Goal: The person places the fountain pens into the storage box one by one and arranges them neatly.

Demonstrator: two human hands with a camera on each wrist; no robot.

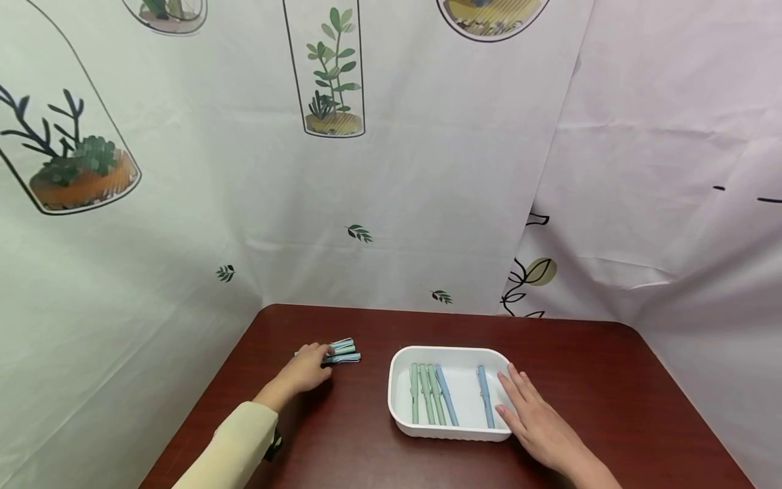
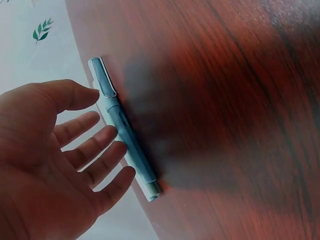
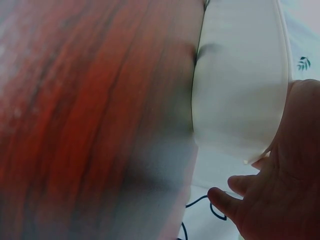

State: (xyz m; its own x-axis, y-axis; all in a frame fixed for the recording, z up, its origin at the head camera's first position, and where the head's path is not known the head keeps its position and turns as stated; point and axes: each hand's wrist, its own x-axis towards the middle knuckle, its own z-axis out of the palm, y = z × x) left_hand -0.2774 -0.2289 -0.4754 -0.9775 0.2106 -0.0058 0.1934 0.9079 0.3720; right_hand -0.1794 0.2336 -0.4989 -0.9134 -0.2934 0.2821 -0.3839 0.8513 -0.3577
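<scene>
At the table's left side, my left hand (image 1: 307,367) reaches over a small bunch of blue and green pens (image 1: 345,349). The left wrist view shows the hand's fingers loosely bent and spread beside a capped blue pen (image 2: 132,141), the thumb near its clip and the fingertips along its barrel. My right hand (image 1: 542,426) lies against the right rim of a white tray (image 1: 449,432), fingers extended. Inside the tray, three green pens (image 1: 425,394) and a blue pen (image 1: 447,395) lie grouped at the left; another blue pen (image 1: 485,396) lies apart at the right.
The dark red wooden table (image 1: 360,448) has rounded far corners. White cloth (image 1: 397,176) printed with plants hangs behind it and at both sides. A thin dark cable (image 3: 216,214) shows past the table edge in the right wrist view.
</scene>
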